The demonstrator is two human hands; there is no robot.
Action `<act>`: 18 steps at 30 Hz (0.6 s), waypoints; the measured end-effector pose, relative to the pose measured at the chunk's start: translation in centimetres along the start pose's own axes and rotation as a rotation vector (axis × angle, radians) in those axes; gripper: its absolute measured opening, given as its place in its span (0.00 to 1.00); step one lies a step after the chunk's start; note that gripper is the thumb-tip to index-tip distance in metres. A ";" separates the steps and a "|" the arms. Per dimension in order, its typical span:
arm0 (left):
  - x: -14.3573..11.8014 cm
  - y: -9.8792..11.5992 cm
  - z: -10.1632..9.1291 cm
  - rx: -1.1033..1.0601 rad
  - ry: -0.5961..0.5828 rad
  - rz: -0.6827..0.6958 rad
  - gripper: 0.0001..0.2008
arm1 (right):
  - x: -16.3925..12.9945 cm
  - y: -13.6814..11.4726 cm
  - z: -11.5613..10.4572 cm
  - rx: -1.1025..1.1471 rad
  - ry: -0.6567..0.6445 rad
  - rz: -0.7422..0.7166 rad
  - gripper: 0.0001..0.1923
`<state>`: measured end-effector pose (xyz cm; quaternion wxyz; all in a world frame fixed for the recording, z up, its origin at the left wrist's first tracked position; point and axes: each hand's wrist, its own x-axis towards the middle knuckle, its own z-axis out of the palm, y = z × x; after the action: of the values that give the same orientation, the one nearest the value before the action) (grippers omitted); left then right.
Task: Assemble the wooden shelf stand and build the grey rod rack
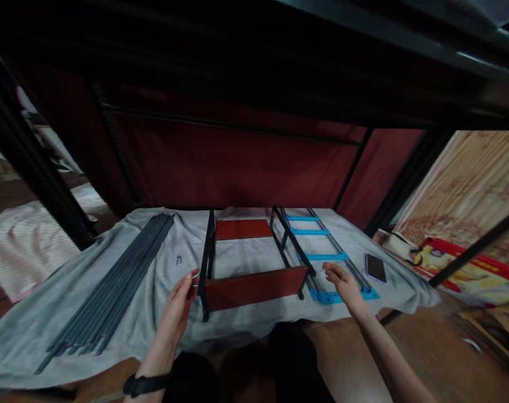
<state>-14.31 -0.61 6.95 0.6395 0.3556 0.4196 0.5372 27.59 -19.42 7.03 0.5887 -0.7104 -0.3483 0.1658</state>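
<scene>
A small rack with dark metal side frames (204, 263) and reddish-brown boards lies on a grey cloth (237, 330) in front of me. Its near board (254, 288) stands on edge, while the far board (243, 229) is further back. Beside the rack's left front corner is my left hand (181, 294), fingers extended and apart; a tiny shiny spot shows by them, too small to name. My right hand (342, 282) hovers open off the right side, over a grey-tubed frame with blue crosspieces (328, 257). Neither hand visibly grips the rack.
Several grey tubes (116, 280) lie bundled at the left. Small metal pieces (179, 259) rest between them and the rack. A phone (376, 268) lies at the right. Dark metal posts (401, 179) and a low overhead beam (254, 61) surround the space, with a red curtain (237, 162) behind.
</scene>
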 end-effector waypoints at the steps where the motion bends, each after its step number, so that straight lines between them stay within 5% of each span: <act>1: -0.1 0.0 0.2 0.017 -0.001 0.002 0.34 | 0.2 0.0 0.8 0.056 -0.003 0.062 0.25; 7: -0.1 0.1 1.6 0.184 0.021 0.023 0.35 | 0.9 -0.1 4.4 0.275 -0.064 0.230 0.25; 18: 0.6 -0.9 2.8 0.388 0.087 0.093 0.30 | 2.5 1.6 4.6 0.288 -0.209 0.132 0.27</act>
<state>-11.40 -0.17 7.18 0.5147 0.4677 0.5255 0.4901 26.89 -14.45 4.81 0.6327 -0.6190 -0.3329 0.3252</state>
